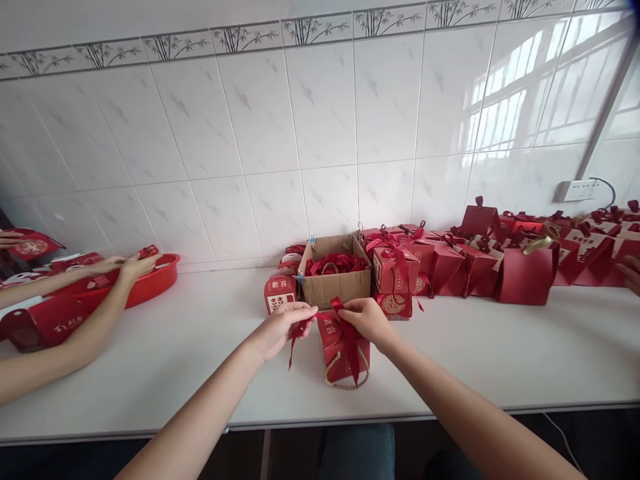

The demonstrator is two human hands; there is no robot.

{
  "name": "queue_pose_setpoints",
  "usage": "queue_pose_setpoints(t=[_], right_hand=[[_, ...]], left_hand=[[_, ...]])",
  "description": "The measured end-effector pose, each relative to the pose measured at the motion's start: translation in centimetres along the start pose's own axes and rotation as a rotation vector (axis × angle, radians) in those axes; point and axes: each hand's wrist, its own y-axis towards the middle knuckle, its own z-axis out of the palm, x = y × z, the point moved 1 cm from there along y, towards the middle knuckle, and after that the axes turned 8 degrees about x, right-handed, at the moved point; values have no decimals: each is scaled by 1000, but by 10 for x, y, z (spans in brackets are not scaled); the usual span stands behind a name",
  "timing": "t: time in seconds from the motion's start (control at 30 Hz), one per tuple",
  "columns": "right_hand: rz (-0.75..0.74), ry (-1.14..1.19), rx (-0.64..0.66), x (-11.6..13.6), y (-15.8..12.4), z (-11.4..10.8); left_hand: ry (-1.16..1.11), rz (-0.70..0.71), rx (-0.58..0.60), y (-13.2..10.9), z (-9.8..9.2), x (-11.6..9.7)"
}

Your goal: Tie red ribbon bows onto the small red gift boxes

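Observation:
A red gift box (333, 343) with gold characters stands on the white table in front of me, a twisted rope handle (345, 385) hanging at its near side. Across its top runs a red ribbon (351, 340), with one tail lying down the front. My left hand (285, 329), just left of the box, pinches one part of the ribbon, and a loose end dangles below it. Above the box's top right, my right hand (367, 320) pinches the ribbon near a small loop.
Behind the box sits an open cardboard carton (335, 288) of red ribbons. Several red gift boxes (527, 275) line the right side. At left, another person's hands (137, 267) work over a red basin (170, 273). Another person's hand (630, 273) shows at far right.

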Motion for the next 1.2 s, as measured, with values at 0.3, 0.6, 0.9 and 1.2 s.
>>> queue_pose_setpoints(t=[0.3,0.6,0.9,1.2], right_hand=[[-168,-133,80,6,-13,3],[-204,-82,103,-1,-13,2],[-172,13,115,-4,-14,3],[-145,54,119,2,-17,4]], left_hand=[[135,223,-22,20,34,-38],[255,173,-61,42,36,-36],[356,124,-238,27,13,4],[347,242,-294,27,25,22]])
